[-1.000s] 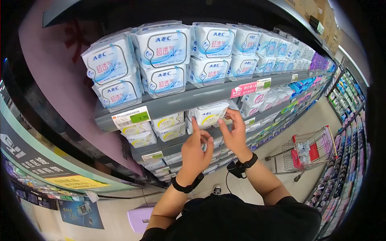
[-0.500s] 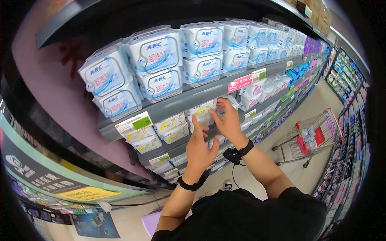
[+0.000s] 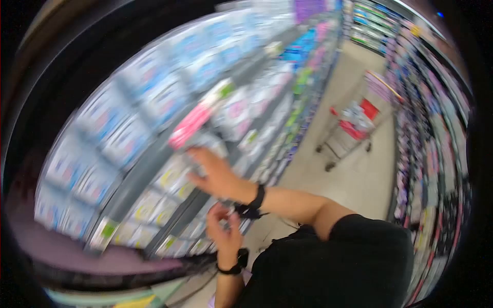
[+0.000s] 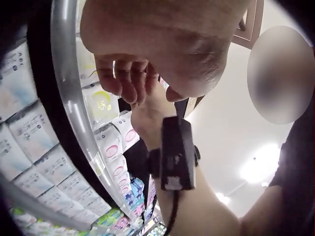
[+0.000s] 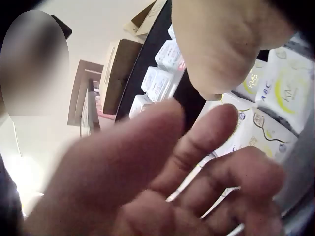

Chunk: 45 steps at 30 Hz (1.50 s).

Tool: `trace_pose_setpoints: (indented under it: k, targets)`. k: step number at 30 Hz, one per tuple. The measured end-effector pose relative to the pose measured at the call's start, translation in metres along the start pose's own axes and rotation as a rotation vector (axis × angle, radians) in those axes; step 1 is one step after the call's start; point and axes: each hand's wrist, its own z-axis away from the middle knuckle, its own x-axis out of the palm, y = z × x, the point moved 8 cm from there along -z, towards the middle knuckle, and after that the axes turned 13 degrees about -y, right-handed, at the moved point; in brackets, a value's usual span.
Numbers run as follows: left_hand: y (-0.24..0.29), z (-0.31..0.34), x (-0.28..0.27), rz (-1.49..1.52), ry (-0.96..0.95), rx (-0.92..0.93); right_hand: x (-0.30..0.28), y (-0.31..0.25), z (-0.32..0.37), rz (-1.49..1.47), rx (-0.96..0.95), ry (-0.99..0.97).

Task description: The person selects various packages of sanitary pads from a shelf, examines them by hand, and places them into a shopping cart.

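My right hand (image 3: 218,174) is held out by the lower shelf, beside the white packs with yellow print (image 3: 172,177). Its fingers (image 5: 204,142) are spread and slightly bent in the right wrist view, holding nothing. Behind them the yellow-marked packs (image 5: 288,93) read ABC and KMS. My left hand (image 3: 224,231) is lower and closer to the body, below the right forearm. In the left wrist view the left hand (image 4: 162,44) has loosely curled fingers with nothing in them, overlapping the right hand behind it. The head view is blurred.
White and blue packs (image 3: 105,113) line the upper shelf, above a grey shelf edge (image 3: 138,179) with a pink sign (image 3: 190,126). A shopping cart (image 3: 349,128) with white packs inside stands in the aisle. More stocked shelving (image 3: 426,154) runs along the right.
The head view has swung round, showing more of the aisle. Both hands have come away from the pack they were at on the lower shelf; the left has dropped toward the body.
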Motion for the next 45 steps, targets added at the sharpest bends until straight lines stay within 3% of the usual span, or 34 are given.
trace_pose_setpoints:
  k: [3, 5, 7, 9, 12, 15, 19, 21, 25, 27, 39, 42, 45]
  targets:
    - [0.000, 0.011, 0.020, 0.010, -0.014, -0.056, -0.030, -0.009, 0.038, -0.208, -0.049, -0.045]
    - [-0.003, 0.008, 0.039, 0.046, -0.034, -0.168, -0.038, 0.002, 0.075, -0.427, 0.055, -0.314]
    - [0.005, 0.000, 0.072, -0.035, -0.130, -0.146, -0.042, 0.020, 0.120, -0.466, -0.011, -0.442]
    - [0.014, -0.007, 0.120, -0.107, -0.287, -0.131, -0.070, 0.053, 0.159, -0.539, 0.107, -0.405]
    - [0.010, -0.003, 0.206, -0.043, -0.480, -0.097, -0.148, 0.080, 0.207, -0.389, 0.243, -0.400]
    - [0.020, 0.001, 0.297, 0.041, -0.711, -0.083, -0.210, 0.113, 0.264, -0.140, 0.235, -0.498]
    - [0.057, 0.012, 0.423, 0.156, -1.005, -0.153, -0.305, 0.155, 0.347, -0.144, 0.453, -0.632]
    - [0.080, 0.010, 0.474, 0.133, -1.116, 0.140, -0.363, 0.161, 0.372, -0.194, 0.550, -0.575]
    - [0.125, -0.008, 0.557, 0.138, -1.304, 0.273, -0.459, 0.167, 0.404, -0.215, 0.760, -0.307]
    - [0.140, -0.009, 0.589, 0.166, -1.265, 0.348, -0.487, 0.178, 0.427, -0.211, 0.787, -0.192]
    - [0.143, -0.054, 0.740, 0.175, -1.466, 0.263, -0.587, 0.259, 0.469, -0.190, 0.927, -0.075]
    - [0.137, -0.074, 0.797, 0.215, -1.510, 0.282, -0.629, 0.290, 0.466, -0.110, 0.949, -0.111]
    - [0.143, -0.099, 0.872, 0.276, -1.693, 0.234, -0.685, 0.320, 0.475, 0.012, 0.957, -0.151]
